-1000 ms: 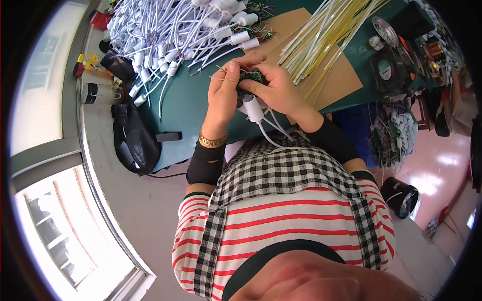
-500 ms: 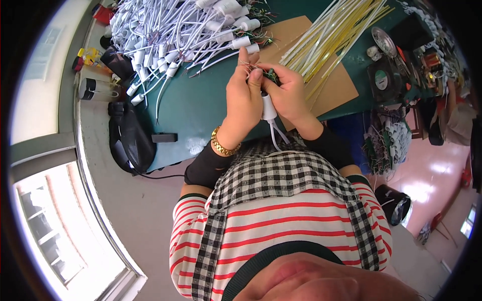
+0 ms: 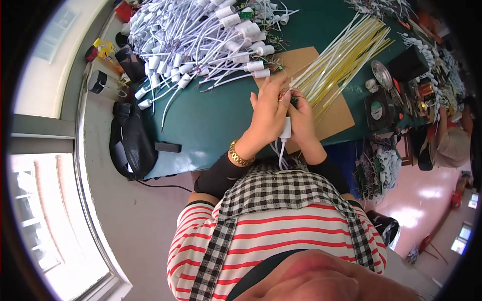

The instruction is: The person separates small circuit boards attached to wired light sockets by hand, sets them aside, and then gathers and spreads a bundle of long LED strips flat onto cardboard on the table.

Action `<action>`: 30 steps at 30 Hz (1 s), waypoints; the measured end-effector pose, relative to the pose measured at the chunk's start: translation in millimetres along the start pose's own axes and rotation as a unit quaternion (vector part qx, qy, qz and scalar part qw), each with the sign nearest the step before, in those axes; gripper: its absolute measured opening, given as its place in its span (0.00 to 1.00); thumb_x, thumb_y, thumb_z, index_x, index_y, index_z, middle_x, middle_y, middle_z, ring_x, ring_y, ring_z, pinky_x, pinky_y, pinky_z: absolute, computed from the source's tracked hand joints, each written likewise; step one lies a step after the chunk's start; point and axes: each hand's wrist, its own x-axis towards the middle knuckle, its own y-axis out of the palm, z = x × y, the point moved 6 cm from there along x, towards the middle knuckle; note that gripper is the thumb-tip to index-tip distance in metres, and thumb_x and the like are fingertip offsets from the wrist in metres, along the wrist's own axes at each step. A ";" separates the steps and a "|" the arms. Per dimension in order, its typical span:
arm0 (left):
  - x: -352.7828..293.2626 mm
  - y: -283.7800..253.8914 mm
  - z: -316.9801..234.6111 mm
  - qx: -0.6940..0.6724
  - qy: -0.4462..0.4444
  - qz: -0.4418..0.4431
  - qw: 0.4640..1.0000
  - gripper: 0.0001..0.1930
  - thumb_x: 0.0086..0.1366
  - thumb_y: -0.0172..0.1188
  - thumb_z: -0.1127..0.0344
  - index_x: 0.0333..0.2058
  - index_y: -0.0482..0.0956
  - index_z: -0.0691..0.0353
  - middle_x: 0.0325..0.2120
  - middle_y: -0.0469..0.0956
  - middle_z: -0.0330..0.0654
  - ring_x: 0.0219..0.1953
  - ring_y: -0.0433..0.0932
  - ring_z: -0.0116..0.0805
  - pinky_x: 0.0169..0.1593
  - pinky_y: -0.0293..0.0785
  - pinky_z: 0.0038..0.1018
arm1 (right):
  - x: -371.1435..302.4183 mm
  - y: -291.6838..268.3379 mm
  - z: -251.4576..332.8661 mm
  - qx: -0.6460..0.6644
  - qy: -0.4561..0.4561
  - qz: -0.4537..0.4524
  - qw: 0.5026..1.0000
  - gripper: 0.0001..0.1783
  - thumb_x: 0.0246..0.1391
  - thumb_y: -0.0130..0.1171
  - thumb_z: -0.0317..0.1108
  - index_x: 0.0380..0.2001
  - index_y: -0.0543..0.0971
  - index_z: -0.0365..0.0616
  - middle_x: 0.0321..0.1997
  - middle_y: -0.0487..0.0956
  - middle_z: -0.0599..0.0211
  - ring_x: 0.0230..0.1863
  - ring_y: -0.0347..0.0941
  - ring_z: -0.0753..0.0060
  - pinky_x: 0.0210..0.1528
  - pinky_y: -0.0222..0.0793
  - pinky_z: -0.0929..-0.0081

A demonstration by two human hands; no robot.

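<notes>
My right hand (image 3: 304, 124) is closed round a white plastic cylinder (image 3: 285, 128) with thin white cables (image 3: 282, 150) hanging from its lower end. At its upper end, a small green circuit board (image 3: 294, 101) and fine coloured wires (image 3: 285, 93) stick out between my hands. My left hand (image 3: 268, 114) presses against the right from the left side, its thumb and fingers pinched at those wires. Part of the cylinder and the exact fingertip contact are hidden.
A big heap of white cylinders with cables (image 3: 201, 45) covers the table's (image 3: 211, 115) far left. Yellow and white strips (image 3: 341, 65) lie on brown cardboard (image 3: 336, 113) beyond my right hand. A black bag-like object (image 3: 135, 145) is at left; tools and a black box (image 3: 379, 110) at right.
Both hands, with the cylinder and its wires, have moved right and nearer in the picture. The left fingers have come in closer over the wires. The whole view has shifted slightly.
</notes>
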 end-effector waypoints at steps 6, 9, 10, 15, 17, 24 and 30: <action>17.2 -5.2 22.1 -0.215 0.047 -0.066 0.973 0.34 0.66 0.48 0.57 0.61 0.44 0.68 0.60 0.52 0.59 0.64 0.49 0.50 0.64 0.44 0.43 | 12.0 11.5 -1.9 0.149 0.076 0.060 0.984 0.17 0.54 0.57 0.28 0.46 0.69 0.39 0.43 0.73 0.67 0.44 0.69 0.79 0.45 0.67 0.80; -7.9 -1.3 23.7 -0.473 0.008 -0.054 0.879 0.36 0.65 0.51 0.59 0.63 0.41 0.63 0.60 0.52 0.56 0.62 0.53 0.42 0.62 0.53 0.35 | 16.5 7.5 7.8 0.119 0.072 0.070 0.988 0.20 0.48 0.62 0.27 0.46 0.70 0.39 0.39 0.74 0.66 0.36 0.73 0.78 0.37 0.71 0.81; -23.6 7.6 25.6 -0.500 -0.026 -0.004 0.866 0.36 0.64 0.53 0.60 0.63 0.41 0.62 0.59 0.54 0.55 0.60 0.56 0.41 0.60 0.56 0.34 | 17.2 4.1 13.6 0.110 0.064 0.050 0.991 0.19 0.48 0.61 0.27 0.44 0.71 0.40 0.37 0.75 0.67 0.31 0.73 0.77 0.32 0.71 0.81; -66.6 40.1 19.4 -0.471 -0.144 0.205 0.846 0.30 0.62 0.55 0.63 0.59 0.53 0.64 0.43 0.71 0.48 0.43 0.74 0.37 0.49 0.69 0.30 | 35.1 -15.5 43.9 0.201 -0.007 -0.053 0.978 0.12 0.49 0.61 0.31 0.37 0.73 0.43 0.31 0.72 0.70 0.22 0.70 0.78 0.24 0.71 0.77; -73.1 44.5 14.1 -0.500 -0.212 0.291 0.788 0.28 0.62 0.55 0.60 0.57 0.57 0.65 0.35 0.75 0.46 0.37 0.76 0.37 0.46 0.70 0.29 | 35.6 -19.6 53.1 0.201 -0.047 -0.106 0.973 0.12 0.51 0.59 0.32 0.38 0.72 0.44 0.31 0.72 0.70 0.23 0.70 0.77 0.25 0.72 0.77; -24.7 -13.1 -14.9 -0.104 -0.085 0.275 0.952 0.14 0.67 0.49 0.57 0.36 0.73 0.63 0.19 0.68 0.33 0.23 0.65 0.22 0.27 0.62 0.20 | 47.6 -36.6 59.4 0.276 -0.102 -0.096 0.951 0.08 0.56 0.54 0.34 0.37 0.71 0.44 0.32 0.73 0.67 0.30 0.73 0.71 0.35 0.72 0.72; 145.8 -116.6 -73.5 0.181 0.123 0.058 0.974 0.13 0.65 0.52 0.59 0.34 0.77 0.63 0.16 0.66 0.29 0.20 0.63 0.18 0.24 0.59 0.18 | 77.0 -83.8 23.9 0.467 0.058 -0.046 0.881 0.10 0.56 0.49 0.30 0.41 0.73 0.42 0.38 0.77 0.63 0.49 0.70 0.64 0.52 0.67 0.66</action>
